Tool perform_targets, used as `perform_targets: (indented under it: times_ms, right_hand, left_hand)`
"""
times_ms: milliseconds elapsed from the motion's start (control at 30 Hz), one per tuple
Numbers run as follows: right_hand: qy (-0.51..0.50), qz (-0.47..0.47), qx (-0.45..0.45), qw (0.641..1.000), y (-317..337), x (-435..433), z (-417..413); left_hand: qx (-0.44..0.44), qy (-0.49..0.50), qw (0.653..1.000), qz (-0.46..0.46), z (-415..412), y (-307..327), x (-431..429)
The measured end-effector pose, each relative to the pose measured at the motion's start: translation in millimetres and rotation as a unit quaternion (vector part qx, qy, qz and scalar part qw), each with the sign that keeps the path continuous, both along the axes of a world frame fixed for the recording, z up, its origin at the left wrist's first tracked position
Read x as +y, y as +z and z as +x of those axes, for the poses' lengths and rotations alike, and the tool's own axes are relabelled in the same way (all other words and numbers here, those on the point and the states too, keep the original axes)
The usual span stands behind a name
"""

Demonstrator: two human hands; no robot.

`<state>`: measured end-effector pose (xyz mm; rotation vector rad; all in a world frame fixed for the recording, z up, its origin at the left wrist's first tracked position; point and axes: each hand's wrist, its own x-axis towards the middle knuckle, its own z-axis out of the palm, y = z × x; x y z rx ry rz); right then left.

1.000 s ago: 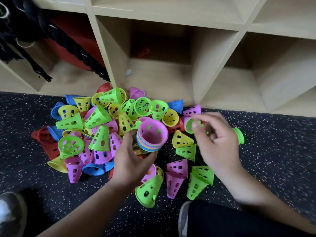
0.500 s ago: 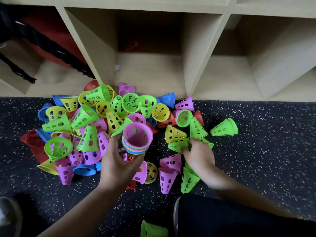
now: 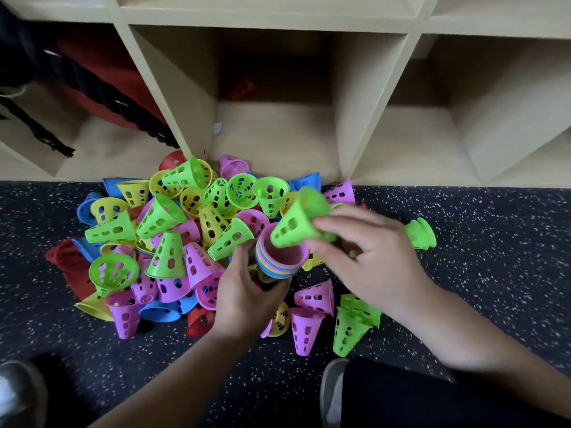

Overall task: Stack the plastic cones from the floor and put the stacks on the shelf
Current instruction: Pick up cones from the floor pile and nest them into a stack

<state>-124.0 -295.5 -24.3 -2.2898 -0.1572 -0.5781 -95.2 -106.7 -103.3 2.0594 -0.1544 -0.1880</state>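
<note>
The fingers [image 3: 335, 222] of my right hand [image 3: 370, 261] are curled round the wide end of a bright green perforated plastic cone [image 3: 293, 225], thumb beneath and the others on top. Its narrow tip points down and to my left, directly over the open mouth of the stack (the cone is smeared by blur, so I cannot tell whether the tip touches the rim).

My left hand [image 3: 247, 295] grips the lower part of that nested stack of multicoloured plastic cones [image 3: 282, 262], purple rim uppermost. The thumb runs up its left side and the other fingers wrap underneath.

The stack sits at the near edge of the heap of loose plastic cones [image 3: 160, 230], green, purple, yellow, blue and red, spread over the dark speckled floor [image 3: 494, 288]. A few purple and green ones lie just below my right wrist, and a single green cone on its side [image 3: 420, 233] lies apart beyond my right knuckles.

Behind the heap stands the pale wooden cubby shelf [image 3: 278, 140]. Its left compartment holds something red with a black rope [image 3: 102, 84] across it.
</note>
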Motion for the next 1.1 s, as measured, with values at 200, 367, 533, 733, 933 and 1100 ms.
perform_targets:
  times_ms: [200,367,533,733,933,1100]
  right_hand:
    - [-0.135,0.135,0.04,0.981,-27.6,-15.1,-3.8]
    - [-0.161,-0.061,0.294,0.94,-101.7,-17.5,3.9]
    - [-0.153,-0.12,0.365,0.91,-136.8,-14.2,8.4]
    - [-0.237,-0.038,0.242,0.94,-112.8,-37.3,1.3]
    - [-0.212,0.229,0.165,0.936,-18.2,-37.7,4.7]
    - [-0.098,0.206,0.232,0.945,4.0,-9.4,9.3]
  left_hand:
    - [-0.03,0.005,0.999,-0.009,0.9,8.3,-2.3]
    - [-0.008,0.016,1.0,-0.002,0.9,2.5,9.7]
    - [-0.005,0.017,1.0,0.005,1.6,0.2,16.4]
    - [0.002,0.017,1.0,0.016,9.3,-7.5,16.2]
    - [0.001,0.012,1.0,0.017,8.0,-10.9,0.7]
    - [0.0,-0.025,1.0,-0.001,5.2,-6.1,-16.6]
